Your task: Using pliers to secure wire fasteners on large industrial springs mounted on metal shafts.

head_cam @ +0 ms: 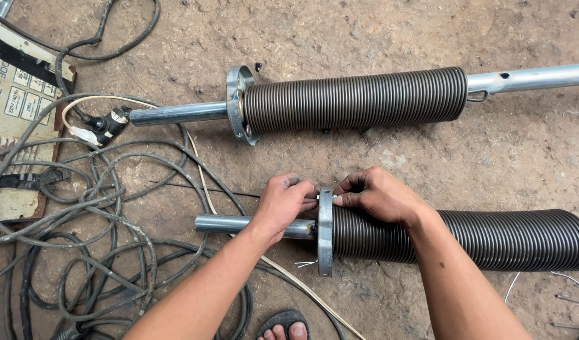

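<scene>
On the dirt floor (428, 164), both hands pinch at the top rim of the round grey metal end plate (325, 252) on the near dark coiled steel spring (491, 239). The left hand (283, 204) and right hand (377, 195) each close their grip narrowly on something small at the rim, too tiny to identify. Fingers opposed across the plate should steady it best.

bare forearms, no sleeves; grime on the left hand (283, 203) and right hand (377, 195).

The near spring (491, 239) and far pipe (528, 78) run off the right edge.
</scene>
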